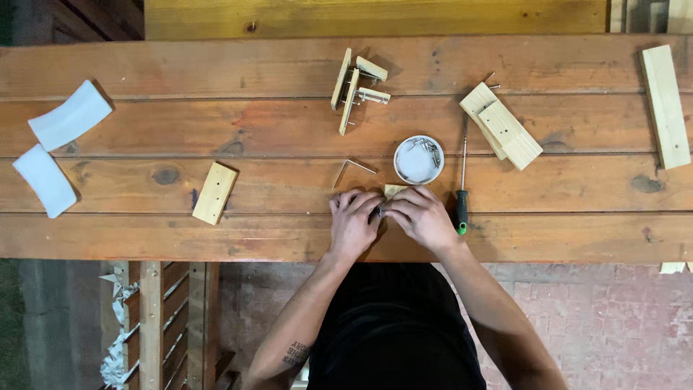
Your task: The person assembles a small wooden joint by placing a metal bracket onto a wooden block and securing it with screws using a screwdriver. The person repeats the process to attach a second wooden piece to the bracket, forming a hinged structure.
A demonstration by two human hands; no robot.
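- Both hands are meeting at the lower centre of the frame: the left hand (353, 220) and the right hand (422, 215) are curling their fingers around a small pale wood block (394, 191), which is lying on the table (289, 238) near its front edge.
- Only the top corner of the block is showing above the fingers; something small and dark is sitting between the fingertips, too small to tell what it is.
- Just right of the right hand, a screwdriver (462, 191) with a green-and-black handle is lying with its shaft pointing toward the top of the frame.
- Just above the hands, a round white dish (418, 160) is holding metal screws, and a bent metal hex key (350, 168) is lying to its left.
- At the upper centre, a cluster of small wood pieces with screws (357, 87) is resting on the table.
- To the upper right, two stacked wood blocks (502, 130) are lying at a slant, and a longer wood strip (665, 105) is lying near the right edge.
- Left of centre, a single wood block (214, 192) is lying alone.
- At the far left, two curved white pieces (58, 144) are sitting one above the other.
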